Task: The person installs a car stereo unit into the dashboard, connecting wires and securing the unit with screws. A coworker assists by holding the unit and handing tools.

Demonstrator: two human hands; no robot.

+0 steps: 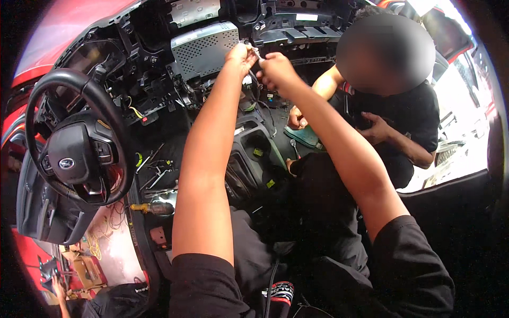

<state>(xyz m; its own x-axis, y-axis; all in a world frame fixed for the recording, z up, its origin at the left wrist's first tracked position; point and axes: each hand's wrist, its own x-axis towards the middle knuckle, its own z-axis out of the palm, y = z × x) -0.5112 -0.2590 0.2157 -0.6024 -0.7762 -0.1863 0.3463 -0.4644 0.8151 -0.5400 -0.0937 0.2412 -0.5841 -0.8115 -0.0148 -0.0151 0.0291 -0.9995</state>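
Both my arms reach forward into the stripped dashboard (pixel 286 36). My right hand (pixel 278 72) is closed round a slim, shiny metal hand tool (pixel 258 54), whose exact kind is too small to tell. At the tool's far end, my left hand (pixel 242 57) has its fingers pinched together; what lies between them is hard to make out. Just left of that hand sits a perforated silver metal box (pixel 204 49), fixed in the middle of the dashboard. Wires and brackets hang below both hands.
A steering wheel (pixel 77 138) stands at left. Several wrenches (pixel 157 177) and a yellow-handled tool (pixel 143 208) lie on the floor. Beneath my arms is the opened centre console (pixel 254 143). A co-worker (pixel 392 116) crouches at right; another person's arm (pixel 61 297) shows lower left.
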